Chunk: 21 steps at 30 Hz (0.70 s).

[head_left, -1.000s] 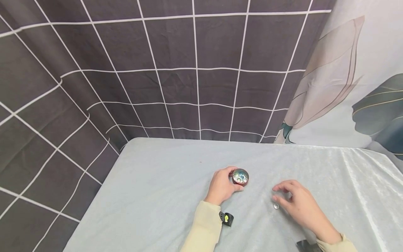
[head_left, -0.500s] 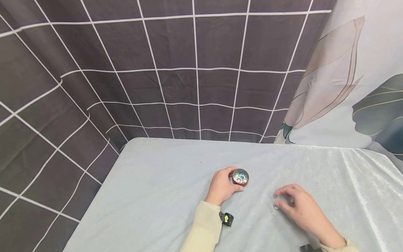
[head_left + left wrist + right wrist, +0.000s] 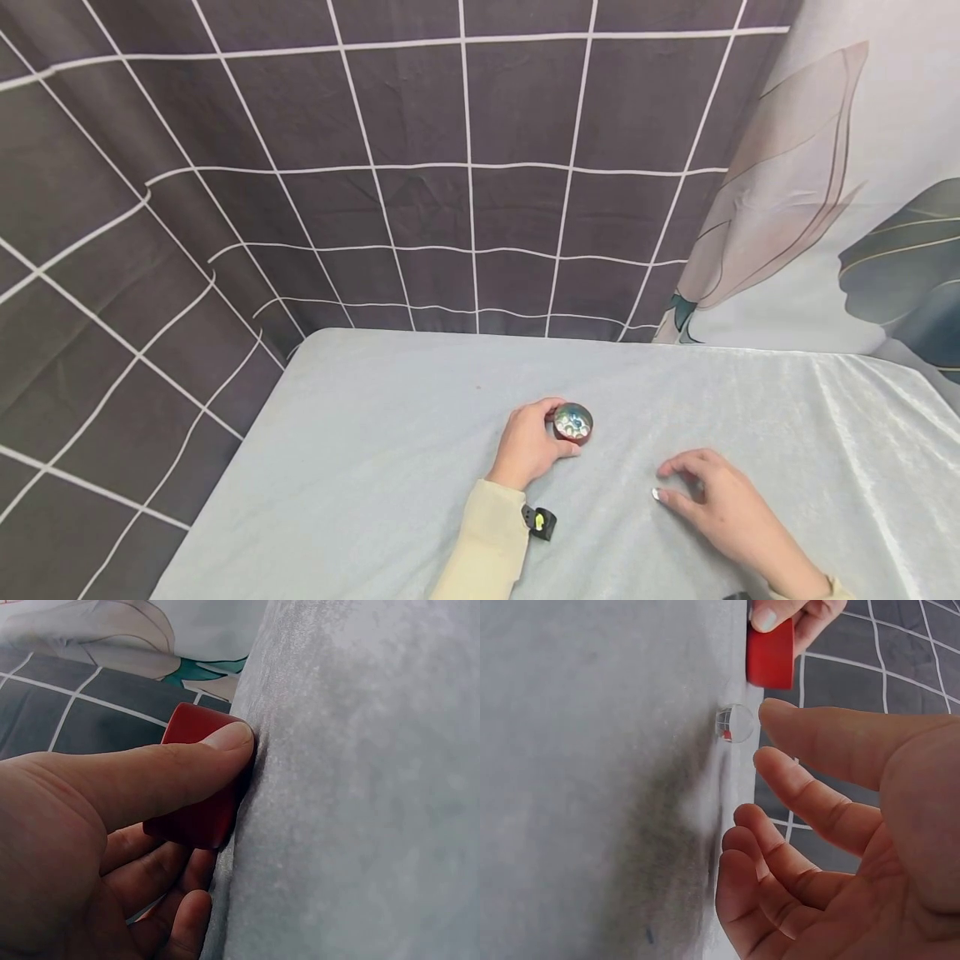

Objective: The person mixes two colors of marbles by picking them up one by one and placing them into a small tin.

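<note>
My left hand (image 3: 527,440) holds a small round red dish (image 3: 196,821), thumb on one side and fingers on the other. The dish stands upright on the grey cloth, and several clear, shiny balls (image 3: 573,425) show inside it in the head view. To the right, on the cloth, lies a single clear glass ball (image 3: 733,724). My right hand (image 3: 727,504) is beside this ball, its fingers loosely bent and the thumb apart from them. In the right wrist view a narrow gap shows between the thumb tip and the ball; nothing is gripped.
A pale grey velvety cloth (image 3: 360,467) covers the table, with folds toward the right. Dark curtain (image 3: 420,208) with a white grid hangs behind and at the left; a leaf-patterned white curtain (image 3: 795,308) hangs at the back right.
The right hand has shifted toward the person and slightly right, bringing its thumb level with the glass ball. Left hand and dish stay in place.
</note>
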### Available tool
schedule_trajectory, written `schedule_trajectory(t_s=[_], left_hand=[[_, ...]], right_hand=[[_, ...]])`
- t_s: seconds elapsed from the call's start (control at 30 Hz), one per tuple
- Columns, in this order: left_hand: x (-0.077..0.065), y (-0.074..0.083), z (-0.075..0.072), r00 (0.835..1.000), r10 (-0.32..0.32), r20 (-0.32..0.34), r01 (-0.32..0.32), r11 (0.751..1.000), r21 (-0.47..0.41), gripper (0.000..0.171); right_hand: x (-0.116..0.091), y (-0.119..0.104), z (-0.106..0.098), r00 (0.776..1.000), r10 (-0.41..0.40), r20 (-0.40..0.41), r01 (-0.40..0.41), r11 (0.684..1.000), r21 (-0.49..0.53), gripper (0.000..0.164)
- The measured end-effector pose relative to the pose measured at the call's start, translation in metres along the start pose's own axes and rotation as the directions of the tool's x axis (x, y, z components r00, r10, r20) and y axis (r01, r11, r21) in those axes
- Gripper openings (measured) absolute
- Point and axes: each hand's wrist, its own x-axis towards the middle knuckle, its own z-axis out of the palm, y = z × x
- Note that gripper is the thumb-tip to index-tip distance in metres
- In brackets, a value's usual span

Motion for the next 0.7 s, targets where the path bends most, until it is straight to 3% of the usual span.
schedule_trajectory(t_s=[0.3, 0.53, 0.7], left_hand=[[-0.0003, -0.0002, 0.0004, 1.000, -0.008, 0.002, 0.008, 1.000, -0.012, 0.060], [-0.0010, 0.0007, 0.0001, 1.000, -0.012, 0.001, 0.012, 1.000, -0.019, 0.059], [-0.0010, 0.0008, -0.0002, 1.000, -0.009, -0.001, 0.009, 1.000, -0.012, 0.059]], right_hand=[[-0.0011, -0.0015, 0.0024, 1.000, 0.016, 0.016, -0.016, 1.000, 0.000, 0.026], [0.0013, -0.0020, -0.0003, 0.987, 0.103, 0.125, -0.103, 0.995, -0.008, 0.022], [0.0019, -0.0028, -0.0009, 0.982, 0.119, 0.147, -0.118, 0.993, -0.015, 0.023]])
